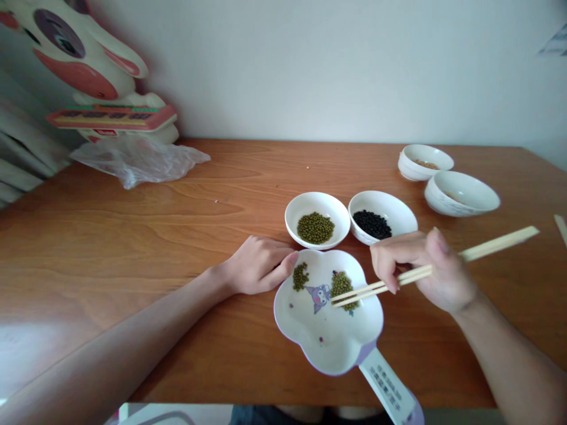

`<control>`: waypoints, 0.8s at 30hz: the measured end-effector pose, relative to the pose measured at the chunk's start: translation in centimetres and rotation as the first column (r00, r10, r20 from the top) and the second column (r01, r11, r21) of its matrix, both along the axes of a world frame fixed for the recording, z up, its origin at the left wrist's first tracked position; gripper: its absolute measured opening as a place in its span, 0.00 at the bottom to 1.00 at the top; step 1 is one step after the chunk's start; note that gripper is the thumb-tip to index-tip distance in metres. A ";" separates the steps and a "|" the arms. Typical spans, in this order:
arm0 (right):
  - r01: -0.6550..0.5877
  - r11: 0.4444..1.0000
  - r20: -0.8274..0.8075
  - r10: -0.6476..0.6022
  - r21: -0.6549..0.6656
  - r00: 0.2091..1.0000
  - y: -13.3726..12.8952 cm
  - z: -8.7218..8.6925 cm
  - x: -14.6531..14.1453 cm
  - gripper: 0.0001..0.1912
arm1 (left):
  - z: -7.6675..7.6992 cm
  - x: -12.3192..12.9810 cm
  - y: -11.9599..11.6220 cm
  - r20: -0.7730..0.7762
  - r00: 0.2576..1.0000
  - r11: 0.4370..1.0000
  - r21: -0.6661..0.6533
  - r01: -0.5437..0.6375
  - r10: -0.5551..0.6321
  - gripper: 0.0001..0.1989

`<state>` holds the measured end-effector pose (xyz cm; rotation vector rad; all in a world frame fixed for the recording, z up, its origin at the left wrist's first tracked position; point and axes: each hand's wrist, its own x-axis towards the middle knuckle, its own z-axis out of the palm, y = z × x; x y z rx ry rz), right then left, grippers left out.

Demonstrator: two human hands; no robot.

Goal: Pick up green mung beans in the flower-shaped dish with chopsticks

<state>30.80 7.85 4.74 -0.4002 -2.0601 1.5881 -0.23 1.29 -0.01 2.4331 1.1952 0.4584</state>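
Note:
A flower-shaped white dish (328, 336) with a purple rim and a handle lies near the front edge, holding two small piles of green beans (342, 286). My right hand (420, 265) grips a pair of wooden chopsticks (407, 276), their tips over the right pile. With fingers curled, my left hand (261, 265) rests on the table, its thumb at the dish's upper left rim; what its fingers hold, if anything, is hidden. Behind the dish are a white bowl (296, 206) of green beans and a white bowl (403, 218) of black beans.
Two more white bowls, a front one (465, 203) and a rear one (411, 171), stand at the back right of the wooden table (177, 236). A cow-shaped toy keyboard (119, 118) and a crumpled plastic bag (142, 162) are at the back left. A wall stands behind.

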 end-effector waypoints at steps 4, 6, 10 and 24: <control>0.004 1.000 -0.010 -0.004 0.015 1.000 0.0 0.1 -0.1 0.43 | -0.1 0.0 0.0 0.007 1.000 1.000 0.004 0.003 -0.003 0.21; 0.003 1.000 -0.014 -0.003 0.017 1.000 0.0 0.0 -0.1 0.43 | -0.1 0.0 -0.1 0.015 1.000 1.000 0.011 0.008 -0.008 0.21; 0.012 1.000 -0.027 -0.011 0.021 1.000 -0.1 -0.2 -0.3 0.43 | 0.0 0.0 0.0 0.024 1.000 1.000 0.020 0.009 -0.009 0.21; -0.009 1.000 -0.035 0.010 0.004 0.999 -0.2 0.2 -0.4 0.43 | 0.1 0.0 -0.1 0.016 1.000 1.000 0.021 0.007 -0.007 0.22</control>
